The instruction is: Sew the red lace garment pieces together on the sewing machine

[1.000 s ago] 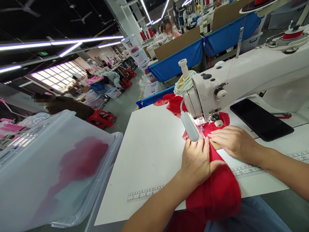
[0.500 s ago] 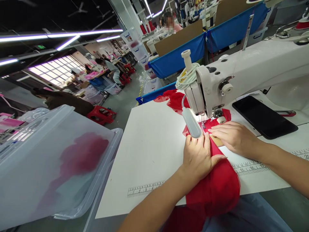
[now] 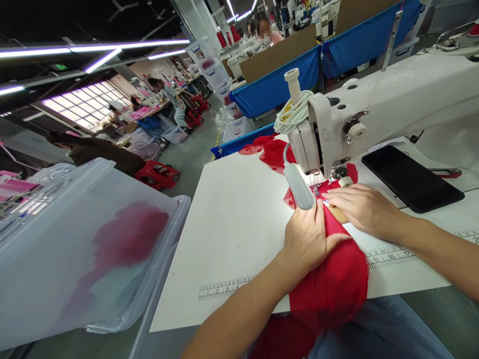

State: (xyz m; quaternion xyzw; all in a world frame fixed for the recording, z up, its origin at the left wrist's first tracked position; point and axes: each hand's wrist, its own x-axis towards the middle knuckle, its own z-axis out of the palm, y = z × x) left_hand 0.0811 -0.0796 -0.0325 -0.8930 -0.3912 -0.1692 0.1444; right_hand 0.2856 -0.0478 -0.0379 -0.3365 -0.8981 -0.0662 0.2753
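A sheer red fabric (image 3: 333, 279) runs from under the needle of a white sewing machine (image 3: 348, 119) down over the table's front edge towards my lap. My left hand (image 3: 305, 237) lies on it palm down, fingers pointing at the presser foot (image 3: 316, 190) and thumb stretched out to the side. Its fingertips are partly hidden by the grey lamp (image 3: 299, 187). My right hand (image 3: 361, 209) rests flat to the right of the foot, fingertips on the fabric's edge beside a small tan plate (image 3: 338, 214). More red fabric (image 3: 275, 152) lies bunched behind the needle.
A black phone (image 3: 413, 179) and red-handled snips (image 3: 447, 173) lie right of the needle. Ruler marks line the white table (image 3: 224, 229). A translucent bin (image 3: 112, 249) stands at the left. Co-workers sit further off, near red stools (image 3: 157, 174).
The red fabric's lower fold has drawn up slightly towards the needle. Both hands keep nearly the same pose by the presser foot. The whole view has shifted a little.
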